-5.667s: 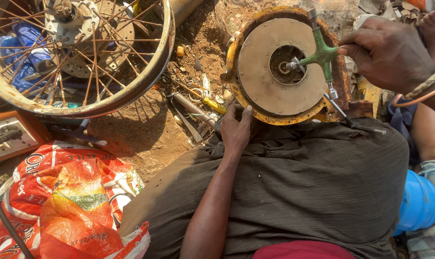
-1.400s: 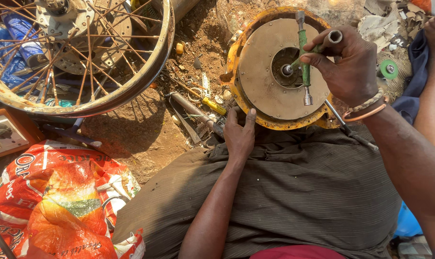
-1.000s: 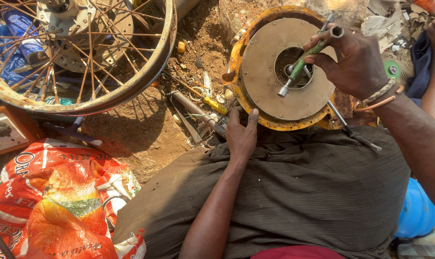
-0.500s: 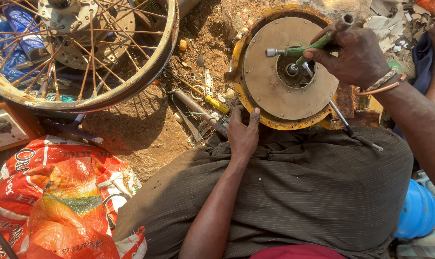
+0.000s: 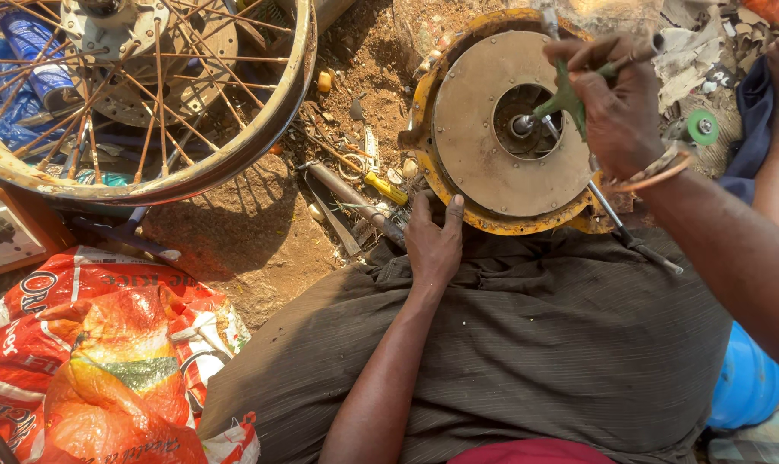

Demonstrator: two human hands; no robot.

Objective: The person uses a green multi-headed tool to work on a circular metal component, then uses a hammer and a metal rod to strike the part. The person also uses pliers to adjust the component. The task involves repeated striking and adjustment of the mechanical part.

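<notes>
Steel, heavy and rigid: the round hub assembly (image 5: 511,137) is lying on your lap. Your right hand (image 5: 617,116) is closing around the green cross wrench (image 5: 568,96); your left hand (image 5: 435,245) is bracing its yellow rim, fingers loose.

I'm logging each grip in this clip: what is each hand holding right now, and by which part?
The right hand grips the green cross wrench by its arms, near the hub. The left hand holds nothing; it rests flat against the yellow-rimmed metal disc.
</notes>
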